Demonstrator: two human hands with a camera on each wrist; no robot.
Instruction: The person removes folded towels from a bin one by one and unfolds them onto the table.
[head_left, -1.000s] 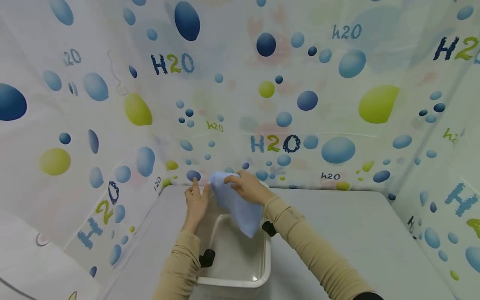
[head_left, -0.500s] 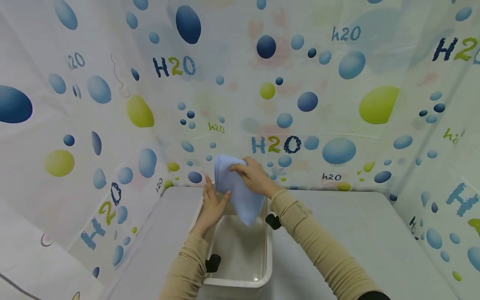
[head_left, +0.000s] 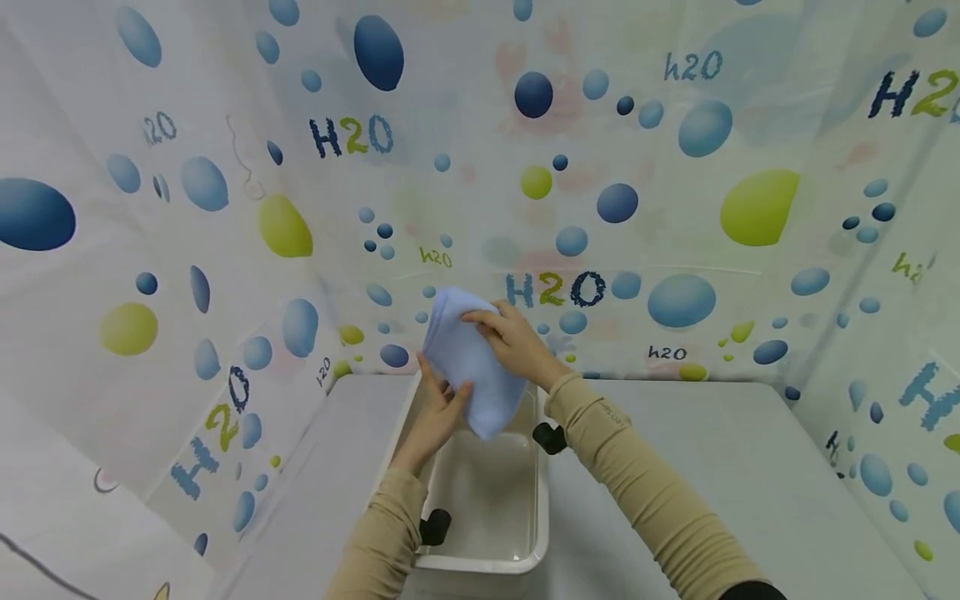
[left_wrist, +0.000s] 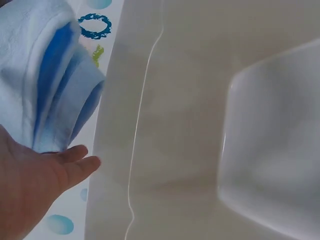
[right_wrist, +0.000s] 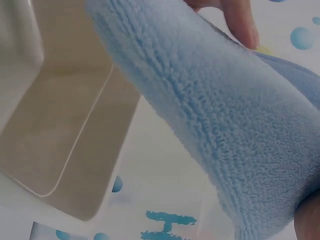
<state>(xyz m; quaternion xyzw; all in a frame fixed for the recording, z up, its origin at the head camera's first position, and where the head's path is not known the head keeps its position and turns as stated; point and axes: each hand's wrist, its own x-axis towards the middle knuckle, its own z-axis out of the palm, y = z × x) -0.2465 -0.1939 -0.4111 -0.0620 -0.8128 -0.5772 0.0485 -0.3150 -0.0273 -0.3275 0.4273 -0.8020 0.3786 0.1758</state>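
A folded light blue terry towel (head_left: 468, 354) hangs aslant above the far end of a white basin (head_left: 483, 500). My right hand (head_left: 519, 337) grips its upper right part, the fingers lying across the front. At the lower left edge, my left hand (head_left: 433, 421) holds the towel, its thumb over the near side. In the left wrist view, the towel's folded layers (left_wrist: 55, 95) stand at the left hand (left_wrist: 42, 185), where two fingers stick out fairly straight and the rest is hidden. The right wrist view has the fluffy towel (right_wrist: 215, 110) close up, with a left finger (right_wrist: 240, 25) at its edge.
The basin stands on a white table (head_left: 660, 467). A patterned white curtain (head_left: 480, 200) surrounds the table at the back and both sides. Dark wrist cameras (head_left: 550, 437) sit on both forearms, close to the basin's rim.
Both hands have risen with the towel, up from the basin's far rim. My left hand has moved right, from beside the towel onto its lower left edge.
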